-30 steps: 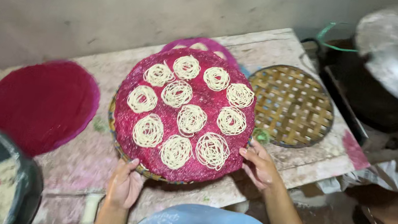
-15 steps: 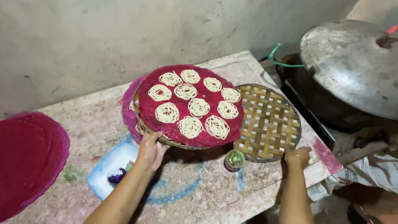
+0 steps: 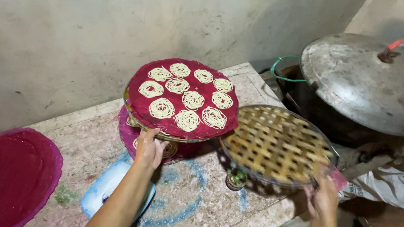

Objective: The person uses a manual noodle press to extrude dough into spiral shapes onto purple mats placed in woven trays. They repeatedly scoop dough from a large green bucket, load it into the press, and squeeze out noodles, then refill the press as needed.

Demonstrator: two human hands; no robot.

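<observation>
Head view: my left hand (image 3: pixel 149 148) grips the noodle-filled tray (image 3: pixel 183 101), lifted off the table (image 3: pixel 199 216); right of that tray, my right hand (image 3: pixel 324 198) clasps the empty woven tray (image 3: pixel 278 144); pressing looks done, the lidded pot (image 3: pixel 370 83) unopened.

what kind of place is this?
Probably a small home or village kitchen for steaming noodle snacks. A large dark pot under a domed metal lid sits by a rough stone table, and the left hand lifts a woven tray of noodle nests.
</observation>
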